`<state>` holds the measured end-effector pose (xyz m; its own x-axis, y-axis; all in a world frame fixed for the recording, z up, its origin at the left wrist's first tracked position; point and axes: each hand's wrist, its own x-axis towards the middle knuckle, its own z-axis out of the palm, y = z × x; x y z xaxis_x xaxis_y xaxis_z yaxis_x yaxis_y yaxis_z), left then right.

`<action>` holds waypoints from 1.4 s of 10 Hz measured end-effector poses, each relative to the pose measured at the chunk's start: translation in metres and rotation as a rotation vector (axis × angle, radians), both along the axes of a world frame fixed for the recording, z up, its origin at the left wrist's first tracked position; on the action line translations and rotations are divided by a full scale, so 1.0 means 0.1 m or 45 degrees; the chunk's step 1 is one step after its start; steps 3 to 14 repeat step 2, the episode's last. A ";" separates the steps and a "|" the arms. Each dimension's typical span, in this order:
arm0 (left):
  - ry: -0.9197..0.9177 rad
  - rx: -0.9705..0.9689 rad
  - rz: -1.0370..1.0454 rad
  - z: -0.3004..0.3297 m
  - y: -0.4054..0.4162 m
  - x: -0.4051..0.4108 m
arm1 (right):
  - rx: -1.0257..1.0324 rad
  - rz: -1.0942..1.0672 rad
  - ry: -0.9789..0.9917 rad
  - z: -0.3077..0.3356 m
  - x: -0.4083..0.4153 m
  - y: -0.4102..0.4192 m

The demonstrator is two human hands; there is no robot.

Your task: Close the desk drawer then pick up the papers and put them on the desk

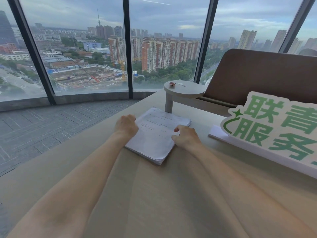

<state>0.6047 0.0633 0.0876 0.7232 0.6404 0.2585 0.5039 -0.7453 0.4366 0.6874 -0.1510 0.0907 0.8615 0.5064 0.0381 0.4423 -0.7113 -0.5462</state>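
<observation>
A thick stack of white printed papers (154, 134) lies flat on the beige desk (154, 194), near its far left part. My left hand (126, 125) rests curled on the stack's left edge. My right hand (186, 135) grips the stack's right edge, with its thumb on the top sheet. Both forearms stretch across the desk toward the stack. No drawer is in view.
A small round shelf on a post (184, 89) stands just behind the papers, carrying a small red object and a white slip. A white sign with green characters (274, 127) lies at the right. A brown partition (260, 76) rises behind it. Grey carpet and tall windows are at the left.
</observation>
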 end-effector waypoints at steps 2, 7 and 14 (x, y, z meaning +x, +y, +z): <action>-0.089 0.012 -0.036 0.26 -0.15 -0.19 | 0.071 -0.018 -0.048 0.19 -0.13 -0.06; -0.089 0.012 -0.036 0.26 -0.15 -0.19 | 0.071 -0.018 -0.048 0.19 -0.13 -0.06; -0.089 0.012 -0.036 0.26 -0.15 -0.19 | 0.071 -0.018 -0.048 0.19 -0.13 -0.06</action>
